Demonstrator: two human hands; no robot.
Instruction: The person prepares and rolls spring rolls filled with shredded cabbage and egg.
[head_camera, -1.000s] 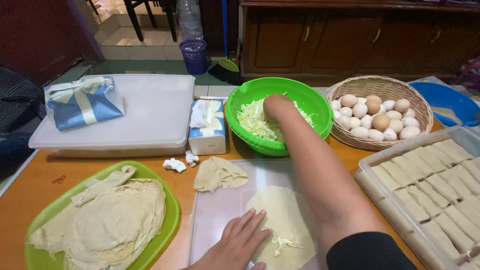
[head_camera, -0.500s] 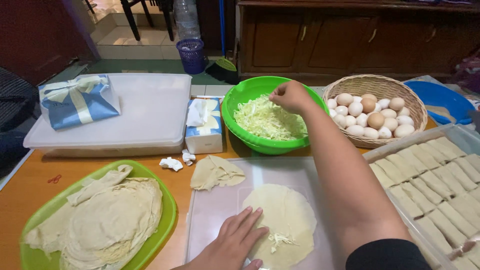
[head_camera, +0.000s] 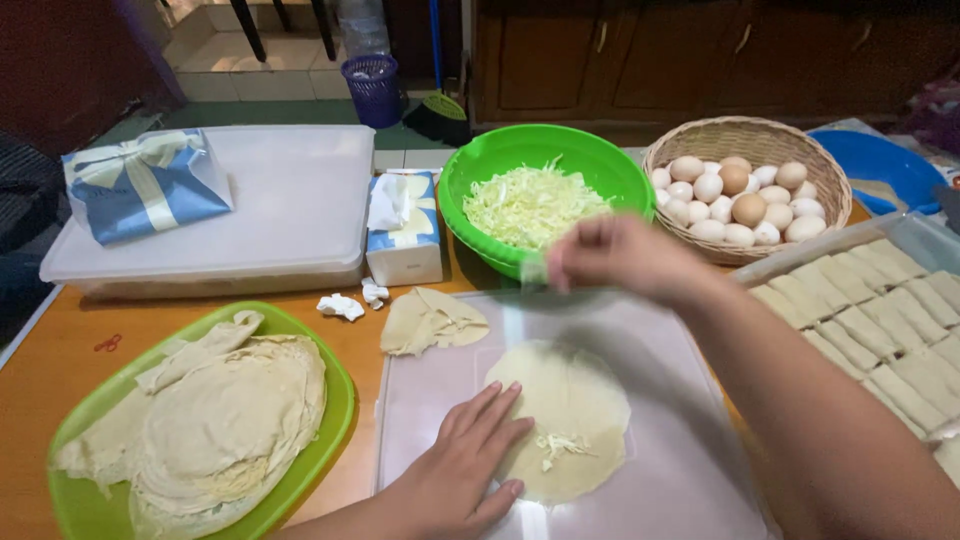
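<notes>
While the left hand (head_camera: 465, 465) lies flat, pinning the round wrapper (head_camera: 565, 415) to the white board (head_camera: 660, 400), the right hand (head_camera: 610, 258) pinches shredded cabbage (head_camera: 533, 270) at twelve o'clock, beside the green bowl (head_camera: 545, 165).

We've got one view only, a head cam, so no 2nd view shares anything w/ it. It looks down and fwd from above the near edge of the worktop (head_camera: 60, 360), close in: both forearms enter from the bottom and right edges. It faces across the worktop twd dark cabinets (head_camera: 640, 60) and a strip of tiled floor (head_camera: 260, 85) at the top of frame.
</notes>
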